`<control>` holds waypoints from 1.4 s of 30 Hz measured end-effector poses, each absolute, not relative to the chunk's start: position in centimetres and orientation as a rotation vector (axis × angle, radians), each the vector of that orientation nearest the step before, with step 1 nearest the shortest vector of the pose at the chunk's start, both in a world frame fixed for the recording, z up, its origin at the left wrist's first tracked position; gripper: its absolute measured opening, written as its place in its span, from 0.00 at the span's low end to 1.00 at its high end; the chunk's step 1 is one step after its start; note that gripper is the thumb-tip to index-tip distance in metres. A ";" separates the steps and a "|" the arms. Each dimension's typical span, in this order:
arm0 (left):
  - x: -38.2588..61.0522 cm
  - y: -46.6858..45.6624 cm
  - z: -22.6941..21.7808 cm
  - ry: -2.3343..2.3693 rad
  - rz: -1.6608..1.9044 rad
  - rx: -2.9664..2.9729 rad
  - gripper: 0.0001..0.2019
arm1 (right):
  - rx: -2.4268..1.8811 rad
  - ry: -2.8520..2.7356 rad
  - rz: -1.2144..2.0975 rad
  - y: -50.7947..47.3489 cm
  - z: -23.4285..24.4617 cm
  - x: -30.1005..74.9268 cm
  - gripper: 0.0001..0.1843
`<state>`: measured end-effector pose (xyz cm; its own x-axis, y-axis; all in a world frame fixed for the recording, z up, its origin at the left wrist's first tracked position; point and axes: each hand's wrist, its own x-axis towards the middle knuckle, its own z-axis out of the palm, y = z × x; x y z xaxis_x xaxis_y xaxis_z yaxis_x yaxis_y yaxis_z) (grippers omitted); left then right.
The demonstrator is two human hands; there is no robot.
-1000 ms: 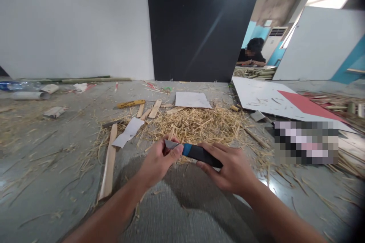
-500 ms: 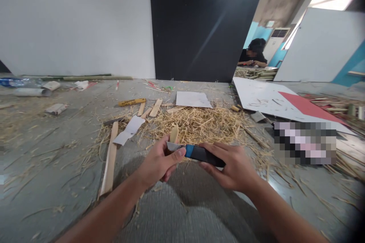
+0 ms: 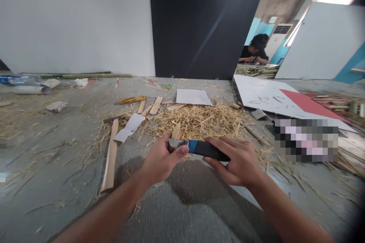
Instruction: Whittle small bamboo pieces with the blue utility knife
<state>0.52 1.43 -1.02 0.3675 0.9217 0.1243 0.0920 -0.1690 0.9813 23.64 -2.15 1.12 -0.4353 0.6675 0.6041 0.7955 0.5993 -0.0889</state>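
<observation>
My left hand (image 3: 161, 157) is closed round a small pale piece of wood or bamboo (image 3: 176, 131), whose pointed tip sticks up above the fingers. In my right hand (image 3: 241, 161) is a knife (image 3: 209, 150) with a black handle and a blue collar, held nearly level. Its metal blade reaches left across the pale piece, and my left thumb lies along the blade near the collar. The rest of the piece is hidden by the left fingers. Behind both hands spreads a heap of straw-coloured shavings (image 3: 205, 119).
A long wooden strip (image 3: 110, 155) and a creased white paper (image 3: 129, 128) lie left of my hands. Beyond are short wood slats (image 3: 155, 105), a yellow tube (image 3: 132, 100) and a white sheet (image 3: 194, 97). A white board (image 3: 256, 93) lies at right; a person (image 3: 258, 49) sits farther back.
My right hand and the knife have shifted slightly right. The pale piece has turned, showing a narrower, more pointed tip. The view has tilted a little.
</observation>
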 end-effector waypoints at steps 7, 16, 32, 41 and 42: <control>1.6 1.4 -0.8 1.096 1.143 1.440 0.23 | -1.226 -2.070 -0.404 -2.8 0.8 22.4 0.19; 2.0 1.2 -0.9 1.171 1.224 1.311 0.23 | -1.450 -1.701 -0.255 -2.6 0.1 20.2 0.20; 0.9 0.7 0.5 0.838 0.865 1.312 0.20 | -1.216 -2.316 -0.012 -2.0 0.5 22.4 0.22; 0.6 0.4 0.3 0.910 1.025 1.602 0.18 | -1.152 -2.271 -0.188 -2.4 0.6 22.7 0.22; 0.6 0.4 0.2 0.934 1.023 1.634 0.17 | -1.146 -2.264 -0.222 -2.4 0.6 22.7 0.22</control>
<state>0.62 0.39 0.21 0.3560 0.9140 0.1947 0.1107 -0.2481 0.9624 22.74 -2.42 0.63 -0.4588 0.6821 0.5695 0.7798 0.6163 -0.1099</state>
